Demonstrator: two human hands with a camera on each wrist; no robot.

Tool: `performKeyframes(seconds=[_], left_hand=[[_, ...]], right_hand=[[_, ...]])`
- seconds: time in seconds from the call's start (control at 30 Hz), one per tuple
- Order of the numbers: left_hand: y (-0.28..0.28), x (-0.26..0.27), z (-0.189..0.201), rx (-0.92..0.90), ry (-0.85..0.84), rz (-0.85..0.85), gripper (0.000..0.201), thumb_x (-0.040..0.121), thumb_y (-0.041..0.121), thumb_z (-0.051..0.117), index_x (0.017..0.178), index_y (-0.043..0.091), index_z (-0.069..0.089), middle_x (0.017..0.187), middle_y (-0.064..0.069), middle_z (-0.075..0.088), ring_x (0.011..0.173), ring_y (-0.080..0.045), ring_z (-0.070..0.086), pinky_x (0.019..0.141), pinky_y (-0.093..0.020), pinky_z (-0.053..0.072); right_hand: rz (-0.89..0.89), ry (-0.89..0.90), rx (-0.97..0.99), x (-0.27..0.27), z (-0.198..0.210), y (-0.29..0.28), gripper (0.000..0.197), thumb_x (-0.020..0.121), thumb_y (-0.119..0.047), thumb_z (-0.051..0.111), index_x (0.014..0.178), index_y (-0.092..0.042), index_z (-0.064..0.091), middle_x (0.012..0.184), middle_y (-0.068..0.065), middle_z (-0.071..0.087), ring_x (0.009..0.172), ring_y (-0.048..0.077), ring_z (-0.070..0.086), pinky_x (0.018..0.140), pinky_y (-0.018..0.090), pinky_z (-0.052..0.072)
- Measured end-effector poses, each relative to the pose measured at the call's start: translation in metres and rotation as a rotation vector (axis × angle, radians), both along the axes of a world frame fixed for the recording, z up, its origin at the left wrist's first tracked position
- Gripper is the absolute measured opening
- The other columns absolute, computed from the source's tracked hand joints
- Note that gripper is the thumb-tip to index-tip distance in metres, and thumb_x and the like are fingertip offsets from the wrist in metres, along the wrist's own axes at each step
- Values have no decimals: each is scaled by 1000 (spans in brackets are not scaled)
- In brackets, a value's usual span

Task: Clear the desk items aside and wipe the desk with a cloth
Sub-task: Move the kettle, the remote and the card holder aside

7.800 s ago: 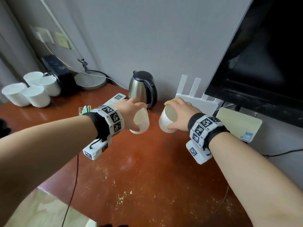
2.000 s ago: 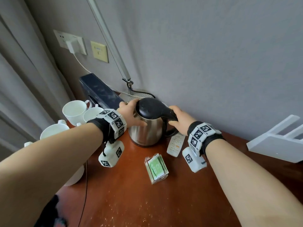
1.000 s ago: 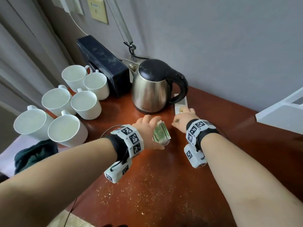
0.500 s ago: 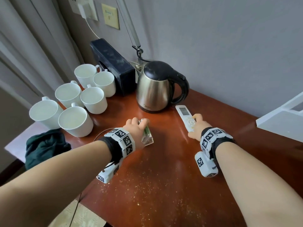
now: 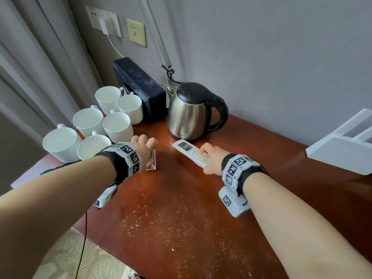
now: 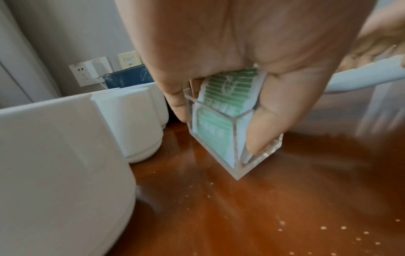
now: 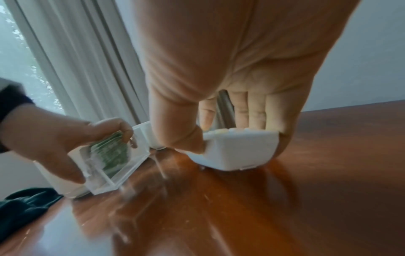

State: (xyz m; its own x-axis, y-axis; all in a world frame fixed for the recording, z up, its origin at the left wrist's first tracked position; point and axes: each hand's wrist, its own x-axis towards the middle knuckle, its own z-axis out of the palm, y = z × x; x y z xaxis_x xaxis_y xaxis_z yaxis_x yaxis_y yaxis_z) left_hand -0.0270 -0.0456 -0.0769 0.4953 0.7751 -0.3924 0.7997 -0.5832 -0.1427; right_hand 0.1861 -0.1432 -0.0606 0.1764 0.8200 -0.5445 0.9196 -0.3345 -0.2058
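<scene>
My left hand (image 5: 147,143) grips a clear acrylic box (image 6: 219,131) of green packets, thumb on one side and fingers on the other. The box (image 5: 151,164) is tilted low over the red-brown desk (image 5: 181,208), right beside the nearest white mug (image 5: 92,147). I cannot tell whether it touches the wood. My right hand (image 5: 205,160) holds the near end of a white remote (image 5: 188,152), which lies in front of the steel kettle (image 5: 189,115). A dark green cloth (image 7: 22,206) lies at the desk's left end.
Several white mugs (image 5: 117,126) cluster at the back left beside a black box (image 5: 138,85). A white router (image 5: 342,150) stands at the right. Fine crumbs speckle the near desk (image 5: 171,224). A cable (image 5: 83,238) hangs off the front-left edge.
My left hand has carried the acrylic box left, up to the mugs. My right hand has drawn the remote left, from beside the kettle's handle to in front of the kettle.
</scene>
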Motion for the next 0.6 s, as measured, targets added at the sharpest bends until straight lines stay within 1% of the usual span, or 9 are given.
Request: performKeyframes(seconds=[0.07, 0.13, 0.2, 0.23, 0.3, 0.37, 0.47, 0.53, 0.6], left_hand=[[9, 0, 0, 23, 70, -60, 72, 75, 19, 69, 131, 24, 24, 129, -1, 34, 120, -22, 37, 99, -32, 38], [21, 1, -1, 44, 136, -144, 75, 76, 23, 68, 135, 21, 22, 129, -3, 36, 122, -23, 39, 107, -34, 30], [27, 2, -2, 64, 169, -201, 74, 79, 30, 67, 137, 18, 21, 131, -4, 37, 126, -24, 38, 117, -39, 15], [30, 1, -3, 68, 173, -220, 74, 81, 34, 65, 137, 17, 21, 133, -4, 36, 128, -24, 36, 119, -42, 7], [37, 0, -4, 58, 160, -240, 74, 83, 36, 62, 139, 15, 19, 136, -4, 35, 133, -24, 33, 119, -45, -2], [42, -1, -7, 38, 124, -249, 71, 84, 35, 60, 139, 16, 19, 138, -3, 34, 136, -23, 27, 118, -45, -7], [44, -1, -8, 1, 72, -255, 62, 88, 29, 55, 138, 15, 20, 142, -7, 31, 142, -26, 16, 118, -46, -8], [43, 2, -5, -46, 91, -259, 71, 88, 24, 57, 144, 16, 13, 149, -11, 21, 145, -28, 4, 118, -47, -7], [39, 1, -2, -51, 89, -271, 84, 86, 23, 61, 148, 19, 4, 154, -12, 9, 146, -29, -5, 118, -46, -9]], right_hand=[[22, -13, -3, -17, -7, 16, 50, 80, -22, 62, 122, -25, 35, 115, 5, 42, 79, 23, 50, 69, 33, 41], [41, -24, -5, -34, -17, 32, 50, 80, -19, 62, 123, -21, 36, 118, 8, 41, 87, 24, 47, 72, 33, 39], [39, -39, 26, -46, -23, 44, 49, 81, -15, 60, 124, -19, 37, 121, 9, 40, 101, 27, 45, 76, 35, 39], [21, -46, 47, -52, -27, 50, 49, 81, -13, 58, 125, -18, 38, 123, 10, 39, 108, 28, 44, 80, 36, 40], [-24, -60, 91, -59, -33, 60, 49, 82, -9, 54, 127, -19, 39, 128, 9, 38, 115, 28, 40, 85, 37, 42], [-50, -66, 112, -62, -38, 66, 49, 84, -5, 50, 129, -22, 39, 130, 7, 37, 116, 27, 39, 86, 37, 43], [-84, -60, 120, -64, -43, 67, 49, 87, -3, 46, 130, -25, 39, 132, 5, 37, 115, 27, 41, 86, 37, 43], [-114, -56, 144, -67, -43, 64, 50, 87, -2, 43, 130, -26, 40, 131, 4, 37, 114, 26, 41, 84, 36, 42], [-139, -73, 163, -71, -39, 60, 50, 87, -3, 42, 131, -25, 42, 133, 3, 35, 116, 26, 40, 85, 36, 42]])
